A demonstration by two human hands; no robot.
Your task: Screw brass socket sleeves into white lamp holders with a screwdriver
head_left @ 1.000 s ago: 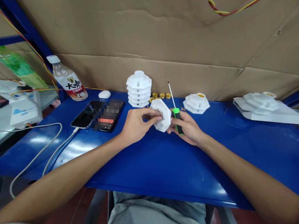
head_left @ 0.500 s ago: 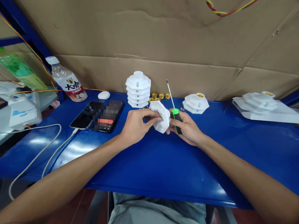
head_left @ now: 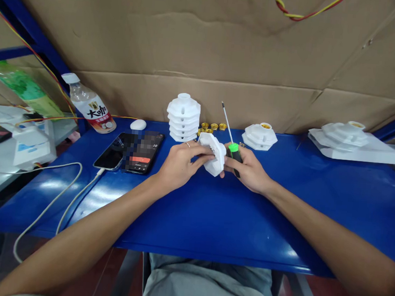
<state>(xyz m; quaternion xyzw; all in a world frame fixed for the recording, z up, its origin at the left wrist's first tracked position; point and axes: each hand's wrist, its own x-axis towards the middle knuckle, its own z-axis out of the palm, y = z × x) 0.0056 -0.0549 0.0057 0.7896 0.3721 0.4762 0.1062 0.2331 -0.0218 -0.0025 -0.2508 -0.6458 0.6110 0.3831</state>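
Observation:
My left hand (head_left: 179,165) grips a white octagonal lamp holder (head_left: 214,155), its fingers reaching into the hollow back. The holder is tilted on edge, the back facing left. My right hand (head_left: 251,169) clasps a screwdriver (head_left: 234,147) with a green and black handle, shaft pointing up. Its fingertips also touch the lamp holder's far side. Whatever the left fingertips pinch inside the holder is hidden. Just behind are a stack of white lamp holders (head_left: 183,119), several brass screw shells (head_left: 214,127) and a single lamp holder (head_left: 260,136) with a brass shell in its neck.
Two phones (head_left: 145,155) lie at left on the blue table (head_left: 205,222), one with a white cable (head_left: 69,206). A white earphone case (head_left: 137,125) and a drink bottle (head_left: 92,106) stand behind them. More lamp holders (head_left: 344,134) sit on a white box (head_left: 380,148) at right.
My left hand has turned slightly, bringing a ring on a finger into sight. The lamp holder has tilted a little; the screwdriver stays in my right hand. The whole view has shifted slightly.

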